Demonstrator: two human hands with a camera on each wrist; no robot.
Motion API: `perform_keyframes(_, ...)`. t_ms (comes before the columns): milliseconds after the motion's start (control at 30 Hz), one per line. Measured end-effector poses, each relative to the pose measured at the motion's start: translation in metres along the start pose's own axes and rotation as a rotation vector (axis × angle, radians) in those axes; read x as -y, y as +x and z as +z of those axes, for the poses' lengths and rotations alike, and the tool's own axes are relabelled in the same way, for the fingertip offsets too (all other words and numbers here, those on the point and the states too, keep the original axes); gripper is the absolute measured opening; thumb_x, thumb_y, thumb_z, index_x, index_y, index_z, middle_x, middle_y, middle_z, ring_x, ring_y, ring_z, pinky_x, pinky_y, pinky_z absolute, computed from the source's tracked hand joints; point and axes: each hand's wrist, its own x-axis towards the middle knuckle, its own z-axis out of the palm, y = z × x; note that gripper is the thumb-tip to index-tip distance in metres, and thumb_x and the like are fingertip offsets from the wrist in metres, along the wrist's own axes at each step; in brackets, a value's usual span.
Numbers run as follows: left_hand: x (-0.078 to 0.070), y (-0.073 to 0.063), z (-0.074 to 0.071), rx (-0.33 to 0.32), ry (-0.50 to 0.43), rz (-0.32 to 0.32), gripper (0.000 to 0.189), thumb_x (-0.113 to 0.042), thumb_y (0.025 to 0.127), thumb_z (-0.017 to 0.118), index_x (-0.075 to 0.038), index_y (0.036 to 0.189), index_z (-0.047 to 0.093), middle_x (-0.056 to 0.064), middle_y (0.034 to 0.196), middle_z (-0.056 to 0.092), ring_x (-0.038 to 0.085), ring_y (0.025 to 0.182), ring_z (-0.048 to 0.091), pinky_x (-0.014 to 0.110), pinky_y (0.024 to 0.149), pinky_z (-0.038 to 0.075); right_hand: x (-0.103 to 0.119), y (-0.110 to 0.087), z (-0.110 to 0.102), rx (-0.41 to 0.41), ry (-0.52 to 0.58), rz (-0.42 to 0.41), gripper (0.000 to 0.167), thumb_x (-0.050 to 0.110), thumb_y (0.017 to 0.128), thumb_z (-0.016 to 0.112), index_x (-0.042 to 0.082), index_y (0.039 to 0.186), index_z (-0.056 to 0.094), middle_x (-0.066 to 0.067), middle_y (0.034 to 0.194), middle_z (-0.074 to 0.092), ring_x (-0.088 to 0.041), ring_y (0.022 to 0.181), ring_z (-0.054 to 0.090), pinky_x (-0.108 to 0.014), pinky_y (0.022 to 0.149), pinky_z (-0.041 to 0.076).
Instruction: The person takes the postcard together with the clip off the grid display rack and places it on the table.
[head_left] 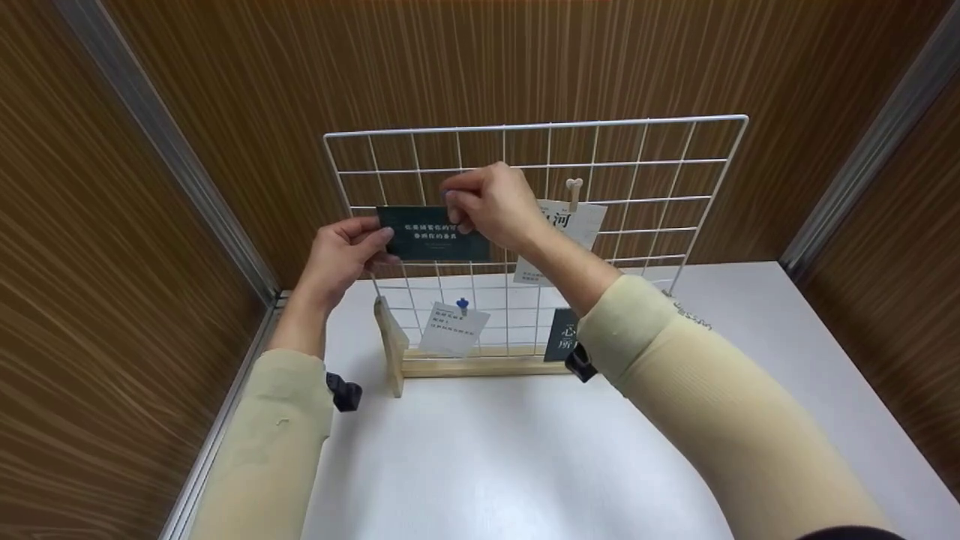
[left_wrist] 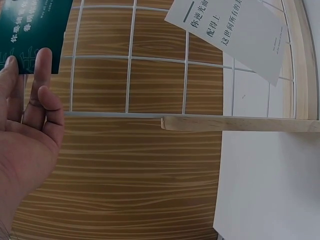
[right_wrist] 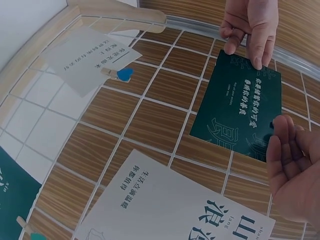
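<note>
Nearest, two pale yellow sleeves [head_left: 720,382] reach over the white worktop [head_left: 465,450] from its front edge, each with a small black camera [head_left: 345,394] at the wrist. Beyond them, the left hand [head_left: 337,251] has its thumb and fingers closed on the left end of a dark green card [head_left: 431,246] printed with pale characters. The right hand [head_left: 501,208] has its fingers bent and drawn together at the card's top edge, pinching a small dark piece [right_wrist: 272,124], too small to identify. The green card lies level in front of the wire grid [head_left: 526,126], near the grid's left edge at about mid-height; whether it touches the wires I cannot tell. On the grid, a tilted white card [head_left: 450,334] hangs near the lower left corner under a blue clip [head_left: 463,304]. A second dark card [head_left: 559,341], partly covered by the right arm, is at the bottom edge, right of the middle. Higher in the right half, a large-lettered white card [head_left: 589,225] hangs from a wooden peg [head_left: 574,193]. The grid stands in a wooden base [head_left: 480,367] toward the worktop's far edge. Behind rises a wood-grain wall [head_left: 525,60].
</note>
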Motion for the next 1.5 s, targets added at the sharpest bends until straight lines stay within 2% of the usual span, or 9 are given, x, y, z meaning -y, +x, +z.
perform_keyframes(167, -0.001, 0.0, 0.001, -0.007, -0.001, -0.008, 0.031, -0.026, 0.105, 0.071, -0.01, 0.131, 0.073, 0.01, 0.112, 0.079, 0.032, 0.099, 0.077, 0.029, 0.077, 0.059, -0.001, 0.0, 0.001, -0.017, -0.004, -0.009, 0.021, 0.009, 0.107, 0.063, 0.004, 0.121, 0.079, -0.008, 0.085, 0.073, -0.017, 0.075, 0.071, -0.026, 0.072, 0.06)
perform_keyframes(333, -0.001, -0.001, 0.002, -0.013, 0.002, -0.016, 0.032, -0.028, 0.104, 0.072, -0.011, 0.131, 0.073, 0.009, 0.112, 0.079, 0.024, 0.093, 0.077, 0.029, 0.076, 0.058, -0.002, -0.001, 0.003, -0.041, -0.011, -0.03, 0.02, 0.008, 0.108, 0.063, 0.004, 0.116, 0.081, -0.008, 0.085, 0.074, -0.016, 0.075, 0.071, -0.025, 0.071, 0.06)
perform_keyframes(600, -0.003, -0.001, 0.002, -0.017, -0.004, -0.022, 0.032, -0.028, 0.103, 0.073, -0.011, 0.131, 0.074, 0.01, 0.112, 0.079, 0.02, 0.088, 0.077, 0.029, 0.076, 0.058, -0.005, -0.004, 0.003, -0.08, 0.015, -0.037, 0.021, 0.008, 0.107, 0.063, 0.004, 0.118, 0.08, -0.008, 0.089, 0.075, -0.016, 0.077, 0.072, -0.025, 0.074, 0.061)
perform_keyframes(833, -0.005, -0.001, 0.003, -0.02, -0.004, -0.019, 0.033, -0.028, 0.103, 0.073, -0.011, 0.131, 0.074, 0.01, 0.111, 0.079, 0.021, 0.089, 0.077, 0.027, 0.076, 0.058, 0.002, -0.005, 0.0, -0.124, 0.105, -0.06, 0.022, 0.005, 0.107, 0.064, 0.002, 0.123, 0.078, -0.01, 0.095, 0.077, -0.017, 0.079, 0.074, -0.026, 0.075, 0.061)
perform_keyframes(967, -0.007, 0.0, 0.004, -0.029, -0.001, -0.017, 0.033, -0.028, 0.103, 0.073, -0.011, 0.131, 0.074, 0.01, 0.111, 0.079, 0.022, 0.091, 0.077, 0.027, 0.075, 0.056, 0.005, -0.006, -0.002, -0.112, 0.128, -0.071, 0.021, 0.004, 0.106, 0.064, 0.001, 0.12, 0.079, -0.01, 0.095, 0.077, -0.017, 0.079, 0.073, -0.027, 0.074, 0.062)
perform_keyframes(1133, -0.008, 0.001, 0.005, -0.029, -0.009, -0.025, 0.033, -0.028, 0.103, 0.073, -0.012, 0.132, 0.074, 0.01, 0.114, 0.079, 0.028, 0.098, 0.078, 0.027, 0.074, 0.055, 0.006, -0.011, -0.005, -0.074, 0.221, -0.042, 0.019, 0.003, 0.106, 0.064, 0.001, 0.117, 0.079, -0.012, 0.095, 0.076, -0.019, 0.08, 0.073, -0.029, 0.075, 0.062)
perform_keyframes(1367, -0.008, -0.002, 0.005, -0.033, -0.012, -0.057, 0.033, -0.028, 0.104, 0.072, -0.013, 0.134, 0.072, 0.009, 0.119, 0.078, 0.026, 0.1, 0.078, 0.028, 0.076, 0.054, -0.002, -0.026, -0.012, -0.048, 0.322, -0.038, 0.021, 0.002, 0.106, 0.064, -0.001, 0.122, 0.077, -0.015, 0.098, 0.076, -0.025, 0.085, 0.074, -0.032, 0.077, 0.063)
perform_keyframes(1500, -0.008, -0.005, 0.006, -0.043, -0.027, -0.062, 0.031, -0.025, 0.104, 0.072, -0.013, 0.133, 0.073, 0.009, 0.119, 0.078, 0.026, 0.101, 0.078, 0.029, 0.08, 0.055, -0.013, -0.037, -0.017, -0.06, 0.371, -0.025, 0.022, 0.001, 0.105, 0.065, 0.0, 0.123, 0.077, -0.016, 0.099, 0.076, -0.034, 0.088, 0.074, -0.033, 0.077, 0.064)
